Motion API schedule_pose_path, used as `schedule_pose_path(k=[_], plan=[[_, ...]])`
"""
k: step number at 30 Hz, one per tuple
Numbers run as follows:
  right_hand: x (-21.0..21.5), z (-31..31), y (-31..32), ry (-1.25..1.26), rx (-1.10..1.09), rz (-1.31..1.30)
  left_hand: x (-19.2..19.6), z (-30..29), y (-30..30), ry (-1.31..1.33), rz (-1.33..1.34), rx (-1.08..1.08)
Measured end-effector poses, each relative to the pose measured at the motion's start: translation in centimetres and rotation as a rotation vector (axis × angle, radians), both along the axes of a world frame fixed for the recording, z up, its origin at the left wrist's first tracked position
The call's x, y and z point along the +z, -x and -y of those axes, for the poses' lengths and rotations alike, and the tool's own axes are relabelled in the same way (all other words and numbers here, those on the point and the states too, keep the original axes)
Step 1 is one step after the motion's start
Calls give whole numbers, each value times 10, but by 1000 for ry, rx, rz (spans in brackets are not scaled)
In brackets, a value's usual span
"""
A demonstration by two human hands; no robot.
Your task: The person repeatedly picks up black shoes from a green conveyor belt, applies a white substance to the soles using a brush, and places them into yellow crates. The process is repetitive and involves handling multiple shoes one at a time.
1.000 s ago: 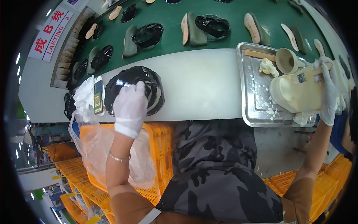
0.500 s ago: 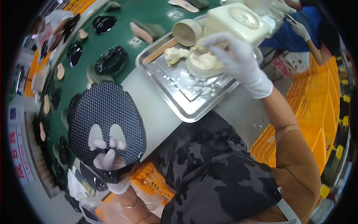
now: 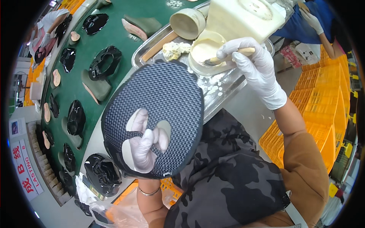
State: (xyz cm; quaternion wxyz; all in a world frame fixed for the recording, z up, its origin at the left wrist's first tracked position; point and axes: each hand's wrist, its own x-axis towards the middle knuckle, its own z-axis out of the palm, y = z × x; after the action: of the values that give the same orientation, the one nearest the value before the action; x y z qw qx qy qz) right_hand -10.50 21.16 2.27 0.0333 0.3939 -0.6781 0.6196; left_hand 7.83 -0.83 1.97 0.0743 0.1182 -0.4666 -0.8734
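Note:
My white-gloved left hand (image 3: 143,154) grips a shoe upper (image 3: 163,95) with dark woven mesh facing up and a black edge. Its fingers come through the openings in the mesh and pinch the strip between them. In my right hand (image 3: 262,68), also gloved, is a brush (image 3: 234,56) with a wooden handle. The brush tip rests in a round tub (image 3: 198,69) of cream-coloured paste. This tub stands on a metal tray (image 3: 224,93), and the upper covers part of the tray.
A cream container (image 3: 243,19), a beige cup (image 3: 187,24) and a wooden stick (image 3: 159,46) are on the tray. Glossy black uppers (image 3: 104,62) and green shoe lasts (image 3: 146,24) lie on the green belt. Orange crates (image 3: 315,110) stand at right; another person (image 3: 315,22) works beyond.
My left hand has brought the upper right and up, over the tray's near corner. My right hand has shifted slightly right, and the brush now shows clearly in the tub.

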Motion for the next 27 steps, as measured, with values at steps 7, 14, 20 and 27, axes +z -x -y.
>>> schedule_pose_path(k=[7, 14, 20, 27], plan=[[28, -1, 12, 214, 1, -128, -6, -12, 15, -141, 123, -203], [39, 45, 33, 391, 521, -297, 3, -27, 35, -271, 328, -373], [39, 35, 21, 206, 344, -312, 8, -36, 43, -340, 348, -554], [41, 3, 27, -121, 370, -101, -2, -26, 35, -88, 311, -495]])
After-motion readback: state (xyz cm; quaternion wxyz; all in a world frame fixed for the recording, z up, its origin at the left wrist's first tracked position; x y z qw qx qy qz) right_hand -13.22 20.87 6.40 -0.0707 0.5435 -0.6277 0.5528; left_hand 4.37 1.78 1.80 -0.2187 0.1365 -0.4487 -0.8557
